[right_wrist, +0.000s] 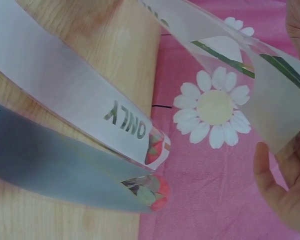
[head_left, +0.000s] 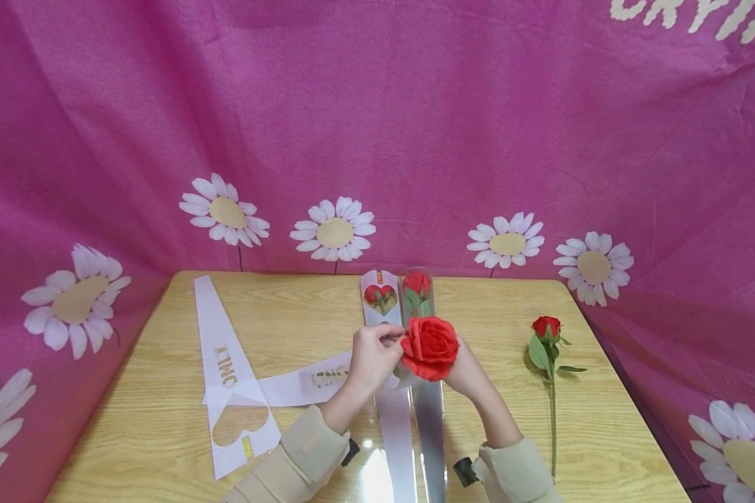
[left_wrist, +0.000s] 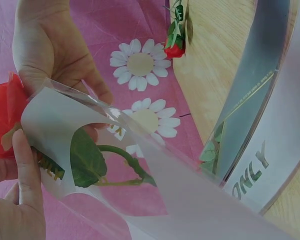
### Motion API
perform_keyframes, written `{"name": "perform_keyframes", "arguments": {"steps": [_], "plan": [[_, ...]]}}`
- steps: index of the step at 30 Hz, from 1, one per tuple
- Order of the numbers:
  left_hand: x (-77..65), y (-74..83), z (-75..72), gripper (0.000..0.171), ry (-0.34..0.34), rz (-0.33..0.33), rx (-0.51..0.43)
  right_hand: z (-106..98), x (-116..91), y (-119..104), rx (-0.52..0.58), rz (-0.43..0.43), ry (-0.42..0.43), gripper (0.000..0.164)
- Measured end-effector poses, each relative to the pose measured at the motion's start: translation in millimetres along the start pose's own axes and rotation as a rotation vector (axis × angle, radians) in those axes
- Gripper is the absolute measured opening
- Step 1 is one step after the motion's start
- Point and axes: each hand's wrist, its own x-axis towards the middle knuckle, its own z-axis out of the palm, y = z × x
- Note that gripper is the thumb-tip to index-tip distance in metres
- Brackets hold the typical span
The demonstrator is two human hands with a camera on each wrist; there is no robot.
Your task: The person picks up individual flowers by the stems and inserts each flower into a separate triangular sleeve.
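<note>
Well to the left of the held rose, a flat wrapper with a heart window lies on the table, and a crossing wrapper runs over from it toward the rose. Just left of the rose, the left hand pinches the rim of the film wrapper between thumb and finger, right by the base of the bloom. Beneath the rose and reaching past its far side lie a white packet and, to its right, a grey packet, each showing a red bloom at its end. The rose itself is up off the table between the hands, its bloom out of the wrapper's mouth, leaves and stem showing inside through the window. Just right of it, the right hand supports the wrapper's other side; its fingers are partly behind the film, so I cannot tell whether they press together. Well to the right lies a bare rose. The held rose should be light, with soft petals that would crease and a firmer stem, best gripped below the bloom; the film looks thin, slick and easily kinked, so take it lightly by the rim.
</note>
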Motion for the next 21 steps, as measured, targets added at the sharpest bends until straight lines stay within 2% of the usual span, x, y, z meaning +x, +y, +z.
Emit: {"name": "perform_keyframes", "arguments": {"steps": [3,6,8,10,13,15,17,21], "plan": [[1.6,0.0,-1.3,0.011,-0.001,-0.018,-0.019,-1.4,1.2,-3.1,-0.009,0.012,-0.004,0.042],[3.1,1.3,-2.9,0.011,0.007,-0.033,-0.05,-3.2,2.3,-7.6,-0.071,0.027,0.035,0.031],[3.7,2.9,-4.6,0.011,0.006,-0.038,-0.089,-4.3,2.7,-11.2,-0.13,0.019,0.108,0.02],[4.3,4.8,-6.4,0.012,0.012,-0.038,-0.115,-5.2,3.7,-14.2,-0.184,-0.015,0.194,0.015],[5.0,8.2,-9.3,0.014,-0.006,-0.04,-0.193,-6.8,6.3,-17.5,-0.231,-0.09,0.321,0.021],[5.6,10.6,-10.8,0.015,-0.018,-0.043,-0.238,-9.1,8.2,-19.0,-0.254,-0.127,0.364,0.027],[5.3,16.1,-13.1,0.015,-0.037,-0.051,-0.279,-12.0,10.0,-20.3,-0.264,-0.118,0.36,0.023],[7.1,19.8,-16.6,0.015,-0.045,-0.068,-0.299,-19.1,12.3,-26.1,-0.286,-0.028,0.283,0.008]]}}
